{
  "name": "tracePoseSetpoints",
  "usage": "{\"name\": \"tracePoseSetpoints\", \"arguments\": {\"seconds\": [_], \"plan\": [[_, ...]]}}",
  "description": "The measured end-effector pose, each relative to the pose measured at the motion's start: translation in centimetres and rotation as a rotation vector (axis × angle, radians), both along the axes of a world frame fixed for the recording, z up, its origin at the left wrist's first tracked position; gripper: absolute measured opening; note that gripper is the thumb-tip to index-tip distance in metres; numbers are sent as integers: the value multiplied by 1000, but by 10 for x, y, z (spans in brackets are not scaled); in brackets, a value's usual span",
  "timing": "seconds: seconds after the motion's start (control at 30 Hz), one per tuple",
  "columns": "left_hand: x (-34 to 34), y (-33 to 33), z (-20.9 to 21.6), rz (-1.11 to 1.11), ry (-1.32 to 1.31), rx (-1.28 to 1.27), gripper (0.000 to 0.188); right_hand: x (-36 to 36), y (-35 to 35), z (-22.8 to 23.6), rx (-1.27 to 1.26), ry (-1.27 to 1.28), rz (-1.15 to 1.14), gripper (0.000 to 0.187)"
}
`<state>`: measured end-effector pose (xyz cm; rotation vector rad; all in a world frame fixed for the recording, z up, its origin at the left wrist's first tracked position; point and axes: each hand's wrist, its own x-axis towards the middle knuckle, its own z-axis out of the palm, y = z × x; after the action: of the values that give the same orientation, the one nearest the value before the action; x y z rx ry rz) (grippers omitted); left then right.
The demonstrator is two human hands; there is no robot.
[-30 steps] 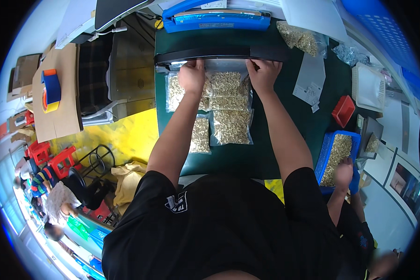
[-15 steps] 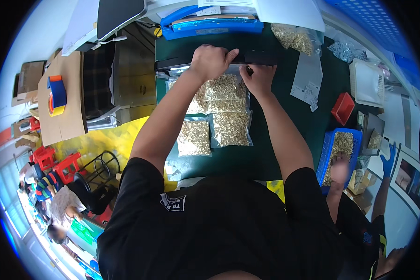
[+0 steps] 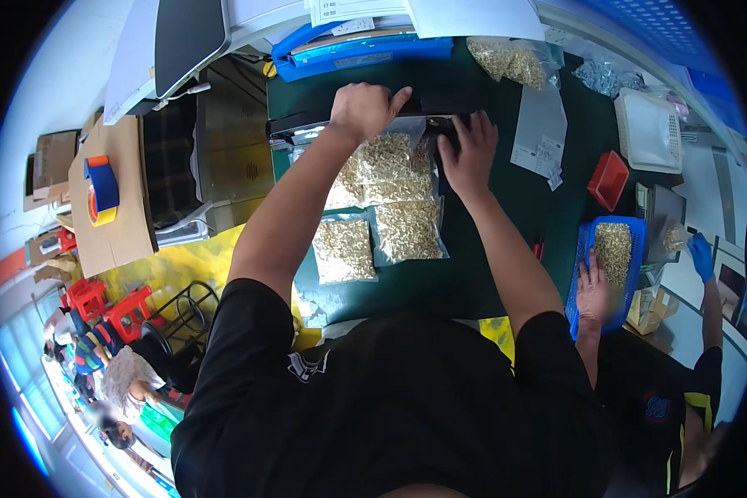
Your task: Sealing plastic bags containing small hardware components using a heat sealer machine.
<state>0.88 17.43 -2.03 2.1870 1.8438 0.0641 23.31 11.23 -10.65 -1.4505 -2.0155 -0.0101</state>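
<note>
The right hand (image 3: 471, 153) has just spread its fingers, now gripping nothing, leaving the clear pouch (image 3: 388, 153) near the worktop's (image 3: 440, 290) far-left corner apparently to the black bar (image 3: 448, 103), which the left hand (image 3: 362, 109) clasps.

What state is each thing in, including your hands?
Left hand: on the black bar, thumb out.
Right hand: fingers spread, near the bar's right end.
Lower-left bag: filled, lying flat.
Lower-right bag: filled, lying flat.
Blue basket: open, holding loose pale pieces.
Co-worker's bare hand: at the blue basket.
Co-worker's gloved hand: raised, away from the basket.
</note>
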Motion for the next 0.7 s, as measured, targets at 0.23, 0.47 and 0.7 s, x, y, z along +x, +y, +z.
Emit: {"name": "tracePoseSetpoints", "arguments": {"seconds": [0.23,0.47,0.7], "plan": [[3,1,-24,94,25,94,48,42,-69,-11,-169,157,161,19],[4,1,-33,60,85,180,38,12,-91,-25,-331,287,279,14],[4,3,-35,60,125,175,37,7,-91,-30,-348,340,294,15]]}}
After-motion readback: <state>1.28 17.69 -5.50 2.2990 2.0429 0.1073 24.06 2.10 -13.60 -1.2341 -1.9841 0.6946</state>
